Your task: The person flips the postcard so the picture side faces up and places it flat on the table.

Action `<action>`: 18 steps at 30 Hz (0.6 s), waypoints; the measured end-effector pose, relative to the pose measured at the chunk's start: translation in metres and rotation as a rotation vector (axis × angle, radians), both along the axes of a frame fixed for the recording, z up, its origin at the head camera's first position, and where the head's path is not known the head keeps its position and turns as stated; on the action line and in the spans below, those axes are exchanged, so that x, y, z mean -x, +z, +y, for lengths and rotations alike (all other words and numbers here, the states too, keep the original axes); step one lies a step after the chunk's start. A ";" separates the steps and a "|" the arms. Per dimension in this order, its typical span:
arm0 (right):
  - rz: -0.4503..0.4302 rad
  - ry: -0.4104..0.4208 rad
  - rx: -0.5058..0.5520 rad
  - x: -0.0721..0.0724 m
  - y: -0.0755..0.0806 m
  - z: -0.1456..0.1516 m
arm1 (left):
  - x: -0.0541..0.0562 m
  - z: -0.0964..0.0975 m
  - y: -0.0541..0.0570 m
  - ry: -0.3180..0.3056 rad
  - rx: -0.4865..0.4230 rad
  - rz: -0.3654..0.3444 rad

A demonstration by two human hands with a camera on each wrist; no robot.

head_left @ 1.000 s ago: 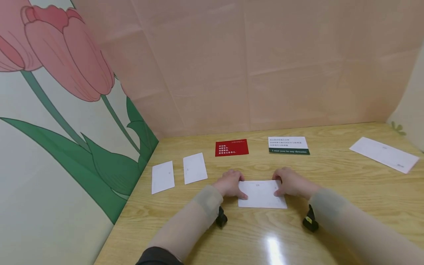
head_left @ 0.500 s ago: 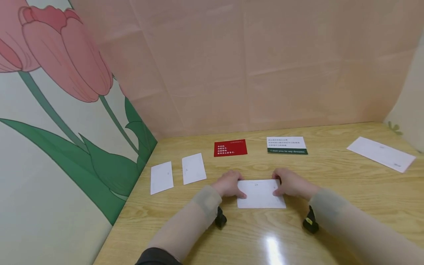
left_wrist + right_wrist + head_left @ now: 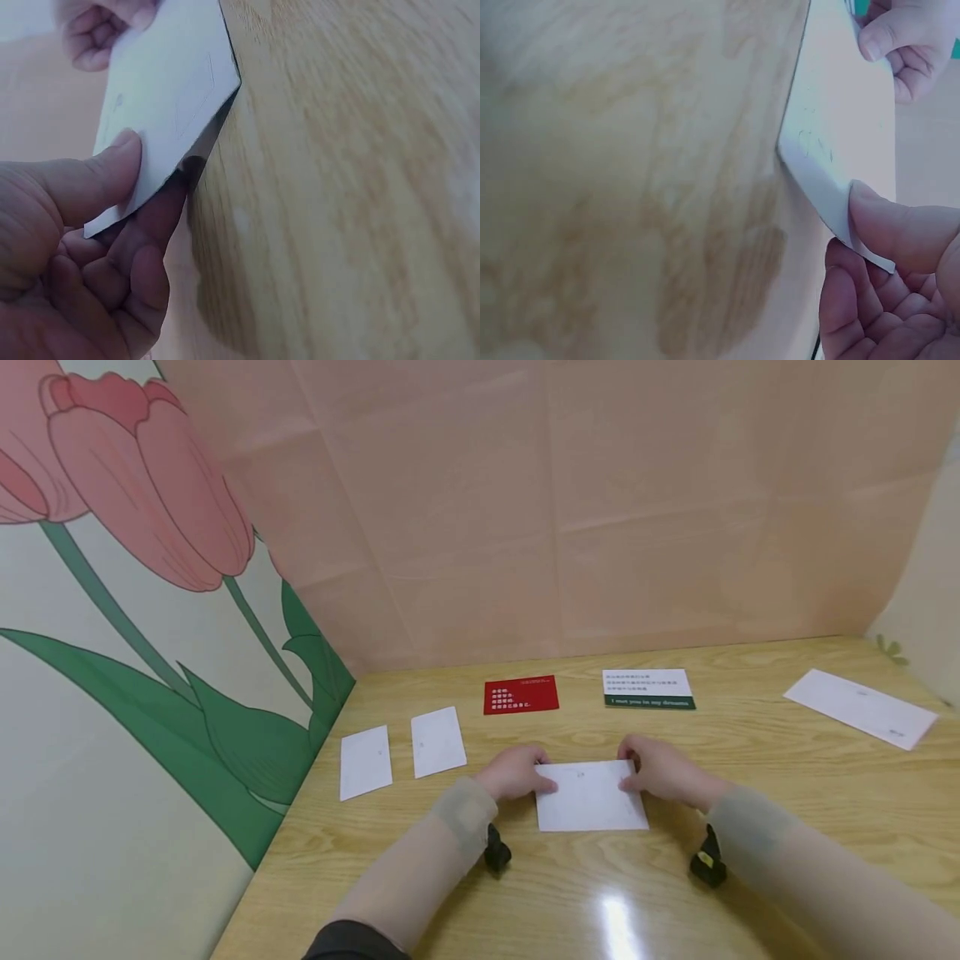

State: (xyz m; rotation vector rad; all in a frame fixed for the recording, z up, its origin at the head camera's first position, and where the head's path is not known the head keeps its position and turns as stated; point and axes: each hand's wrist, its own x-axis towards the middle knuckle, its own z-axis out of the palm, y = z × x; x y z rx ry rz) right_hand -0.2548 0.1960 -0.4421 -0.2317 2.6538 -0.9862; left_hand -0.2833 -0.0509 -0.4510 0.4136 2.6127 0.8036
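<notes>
A white postcard point(image 3: 591, 802) with faint print is between my hands at the middle of the wooden table. My left hand point(image 3: 517, 772) pinches its left side, thumb on top and fingers beneath, as the left wrist view shows on the postcard point(image 3: 172, 82). On the other side my right hand point(image 3: 663, 771) grips the right end in the same way. The right wrist view has the postcard point(image 3: 847, 120) slightly bent at that end. Its far edge is raised off the table, while the near edge stays low; whether that edge touches the wood I cannot tell.
Two white cards point(image 3: 365, 763) point(image 3: 438, 742) lie at the left. Behind my hands are a red card point(image 3: 521, 695) with white writing and a white-and-green card point(image 3: 648, 688). A longer white card point(image 3: 860, 708) lies slanted at the far right. A pink-beige sheet point(image 3: 600, 510) stands behind the table.
The far edge of the postcard has risen a little, with both hands tilting it up. Earlier it lay flatter on the table under the same grip. The other cards have stayed put.
</notes>
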 end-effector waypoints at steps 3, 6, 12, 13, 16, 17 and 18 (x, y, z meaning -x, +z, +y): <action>0.032 0.002 0.020 0.000 0.003 0.001 | 0.000 0.000 0.003 0.012 -0.018 -0.006; 0.071 0.010 0.050 0.001 0.005 0.004 | 0.000 -0.002 0.005 0.022 -0.071 -0.013; 0.134 0.016 0.087 -0.001 0.012 0.006 | 0.001 -0.004 0.008 0.047 -0.169 -0.009; 0.152 0.016 0.088 -0.001 0.013 0.006 | 0.001 -0.005 0.009 0.056 -0.181 -0.009; 0.204 0.011 0.085 -0.001 0.016 0.007 | -0.001 -0.005 0.013 0.073 -0.199 0.026; 0.220 0.005 0.086 -0.002 0.017 0.007 | -0.002 -0.005 0.015 0.074 -0.205 0.042; 0.233 0.003 0.087 -0.002 0.018 0.007 | -0.003 -0.005 0.016 0.070 -0.208 0.063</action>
